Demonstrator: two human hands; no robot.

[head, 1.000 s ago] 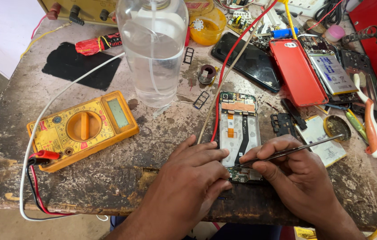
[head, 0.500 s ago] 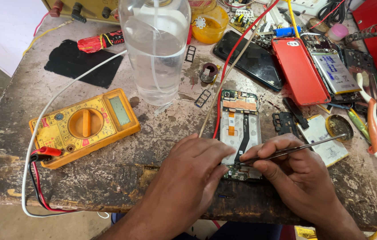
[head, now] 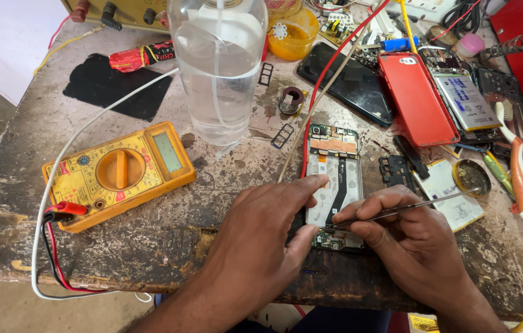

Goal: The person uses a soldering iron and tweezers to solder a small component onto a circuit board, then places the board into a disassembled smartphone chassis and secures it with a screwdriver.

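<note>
Opened phone [head: 334,185] steadied by left hand [head: 261,240]; right hand [head: 406,237] pinches tweezers [head: 409,209]

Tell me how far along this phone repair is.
Done: the phone lies opened, its back off and the inner boards bare. In hand: the left hand steadies its lower edge while the right hand works tweezers at the bottom board. Left: the phone is not yet closed; the yellow meter sits untouched.
</note>
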